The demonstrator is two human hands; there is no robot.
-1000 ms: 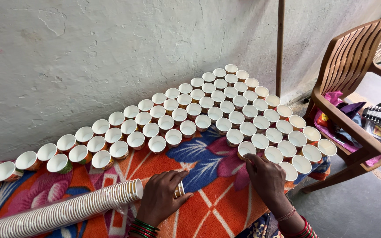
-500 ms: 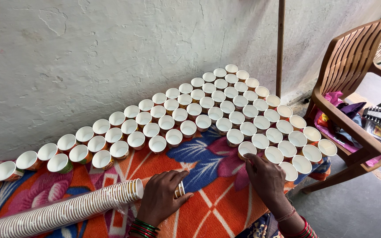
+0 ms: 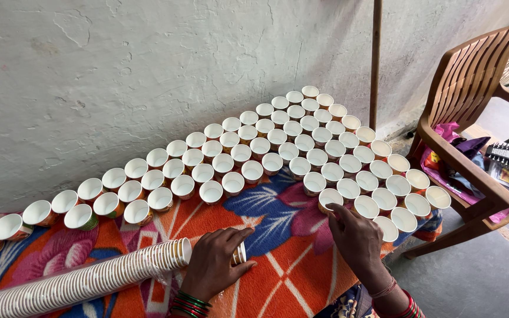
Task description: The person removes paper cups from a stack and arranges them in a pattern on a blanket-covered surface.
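At the far left a long stack of nested paper cups (image 3: 78,281) lay on its side across the bright floral cloth (image 3: 290,277), its open end pointing right. Just beside that end the left hand (image 3: 213,265) rested palm down, fingers curled around a short stack of cups (image 3: 240,253) (only the rims showed past the knuckles). Green and red bangles (image 3: 189,305) circled that wrist. Behind the hands, rows of upright cups (image 3: 254,150) ran along the foot of the rough plastered wall (image 3: 148,65), rims nearly touching. Further right, the right hand (image 3: 357,238) lay on the cloth with its fingertips at the single cup (image 3: 328,199) nearest the front edge, fingers loosely spread, gripping nothing that I could make out. A thin pole (image 3: 374,59) leaned upright against the wall, and a brown plastic chair (image 3: 466,118) stood at the far right.
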